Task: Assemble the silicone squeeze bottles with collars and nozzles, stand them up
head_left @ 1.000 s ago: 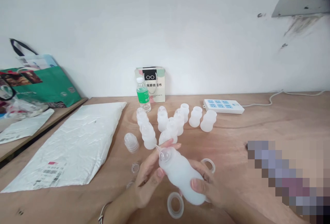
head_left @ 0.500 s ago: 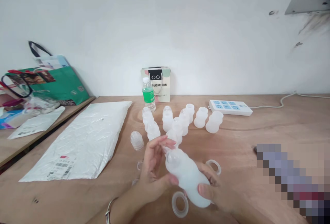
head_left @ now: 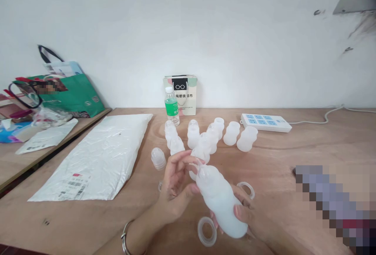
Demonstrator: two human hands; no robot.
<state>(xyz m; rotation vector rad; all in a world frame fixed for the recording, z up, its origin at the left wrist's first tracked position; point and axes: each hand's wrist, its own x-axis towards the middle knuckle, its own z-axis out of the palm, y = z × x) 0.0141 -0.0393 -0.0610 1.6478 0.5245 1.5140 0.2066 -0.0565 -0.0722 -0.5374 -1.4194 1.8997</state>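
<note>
A milky white baby bottle (head_left: 223, 204) with a wavy body and a clear rounded top tilts up to the left in front of me. My right hand (head_left: 246, 208) grips its lower body from the right. At the clear top, my left hand (head_left: 179, 188) has its fingers curved and spread, thumb apart, close by or touching; exact contact is unclear. One translucent ring (head_left: 207, 231) lies on the table below the bottle, and another ring (head_left: 246, 190) lies beyond my right hand. Behind my hands stand several similar small bottles (head_left: 193, 135), some partly hidden.
Clear domed caps (head_left: 158, 158) are stacked left of the bottles. A white mailing bag (head_left: 96, 157) covers the table's left. At the back are a water bottle (head_left: 172, 108), a paper bag (head_left: 190, 98) and a power strip (head_left: 266, 123). A blurred patch (head_left: 335, 204) hides something at right.
The held bottle has shifted slightly right and down relative to my left hand, whose thumb has drawn back a little from its side. The whole view has moved slightly.
</note>
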